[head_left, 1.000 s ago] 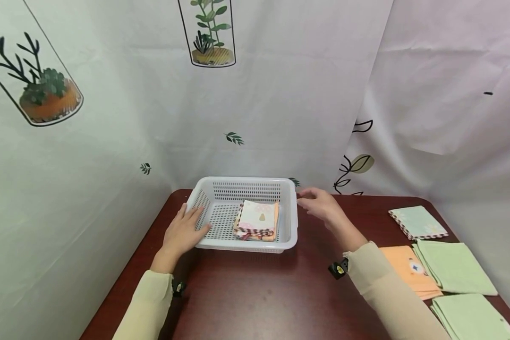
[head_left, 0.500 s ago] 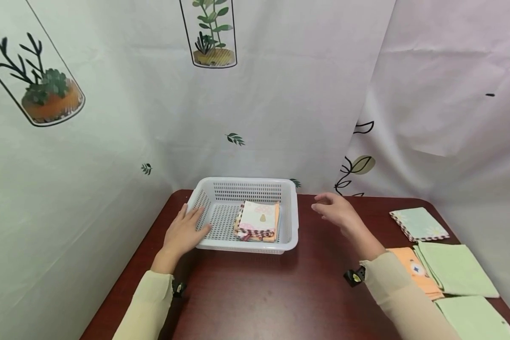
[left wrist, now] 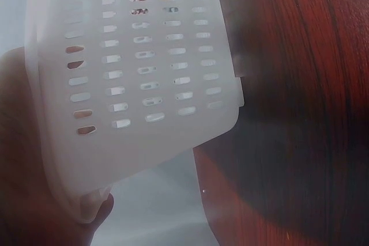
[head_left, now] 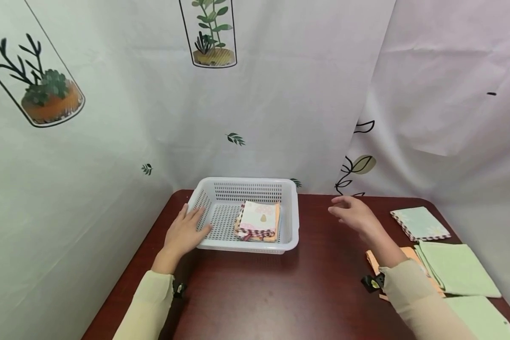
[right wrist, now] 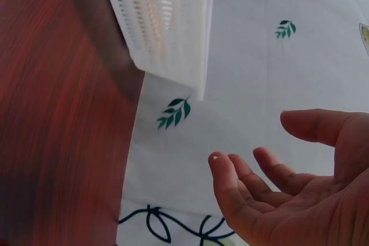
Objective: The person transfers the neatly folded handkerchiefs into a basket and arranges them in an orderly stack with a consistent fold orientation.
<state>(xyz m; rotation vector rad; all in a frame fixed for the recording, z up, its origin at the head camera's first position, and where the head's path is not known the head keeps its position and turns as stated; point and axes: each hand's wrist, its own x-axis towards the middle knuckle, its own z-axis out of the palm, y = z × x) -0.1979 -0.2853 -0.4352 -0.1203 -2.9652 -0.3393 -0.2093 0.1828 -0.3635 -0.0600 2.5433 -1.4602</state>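
A white plastic basket (head_left: pixel 248 246) with slotted walls stands at the back of the table. My left hand (head_left: pixel 184 236) rests over its left rim, fingers spread, the thumb reaching inside; the left wrist view shows skin through some slots of the basket wall (left wrist: pixel 144 84). Inside the basket, towards its right, lies a small stack of folded cloths (head_left: pixel 259 218), the top one whitish with a pink pattern and a checked edge. To the right of the basket, my right hand (head_left: pixel 357 218) hovers holding nothing; its fingers are loosely bent in the right wrist view (right wrist: pixel 288 194).
Along the table's right side lie a pale blue folded cloth (head_left: pixel 420 223) with a checked edge, an orange cloth (head_left: pixel 412 256) partly behind my right arm, and two green folded cloths (head_left: pixel 459 267). White printed curtains (head_left: pixel 280 118) hang behind the dark red table (head_left: pixel 263 293).
My right hand has moved away from the basket's right rim, further to the right. My left hand, the basket and the cloths in it stay where they were.
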